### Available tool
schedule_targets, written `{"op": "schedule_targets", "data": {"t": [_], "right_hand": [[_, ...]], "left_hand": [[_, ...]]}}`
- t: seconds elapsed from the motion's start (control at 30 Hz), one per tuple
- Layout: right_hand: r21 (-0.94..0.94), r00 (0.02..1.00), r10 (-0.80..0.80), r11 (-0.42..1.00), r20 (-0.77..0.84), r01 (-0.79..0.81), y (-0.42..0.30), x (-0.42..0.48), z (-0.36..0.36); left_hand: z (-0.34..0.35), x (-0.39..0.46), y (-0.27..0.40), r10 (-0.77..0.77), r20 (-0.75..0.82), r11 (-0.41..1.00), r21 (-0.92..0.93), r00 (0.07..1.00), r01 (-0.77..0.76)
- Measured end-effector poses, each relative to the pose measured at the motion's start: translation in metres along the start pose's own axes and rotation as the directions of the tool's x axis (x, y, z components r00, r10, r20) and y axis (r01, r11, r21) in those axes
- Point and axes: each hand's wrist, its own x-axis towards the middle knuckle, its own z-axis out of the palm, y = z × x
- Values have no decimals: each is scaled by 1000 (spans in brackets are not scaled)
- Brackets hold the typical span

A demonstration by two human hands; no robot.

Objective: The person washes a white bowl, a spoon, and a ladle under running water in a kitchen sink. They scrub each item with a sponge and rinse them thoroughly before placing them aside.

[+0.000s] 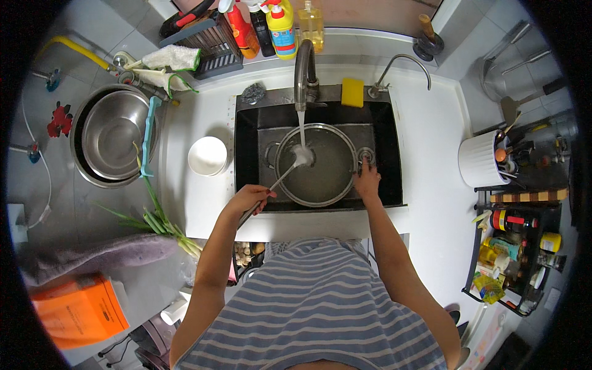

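A round metal pot [319, 178] holding cloudy water sits in the black sink [319, 209]. Water runs from the faucet [305, 69] onto the head of a long-handled utensil [284, 175], perhaps a ladle, over the pot. My left hand [252, 200] is closed around its handle, at the sink's front left. My right hand [367, 179] is at the pot's right side, fingers reaching over the sink drain fitting [366, 153]; whether it grips the pot's handle is hidden.
White bowls [207, 156] stand left of the sink. Behind it lie a steel scourer [253, 93] and a yellow sponge [352, 92]; a small curved tap [402, 58] rises at the back right. Metal basins [115, 134] and scallions [162, 222] are at left, a white utensil holder [481, 159] at right.
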Motion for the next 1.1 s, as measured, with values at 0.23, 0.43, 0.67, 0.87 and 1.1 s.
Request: {"op": "schedule_targets", "data": {"t": [0.23,0.43,0.67,0.87,1.1], "right_hand": [[-17,998,-48,999,-48,47,-25,-2,-25],[862,890,-10,254,456,-439,-114,14,-24],[764,774,-83,257,627,-591,-160,30,26],[810,888,137,369,439,-457,-176,47,28],[827,922,161,409,352,-387,-160,59,-15]], "left_hand": [[1,-4,-6,44,10,987,-154,999,-42],[15,-5,-4,492,-151,559,810,857,-178],[43,-49,46,579,-214,105,976,787,188],[57,-48,61,634,-263,110,961,727,252],[22,26,17,611,-224,565,796,760,-219]]}}
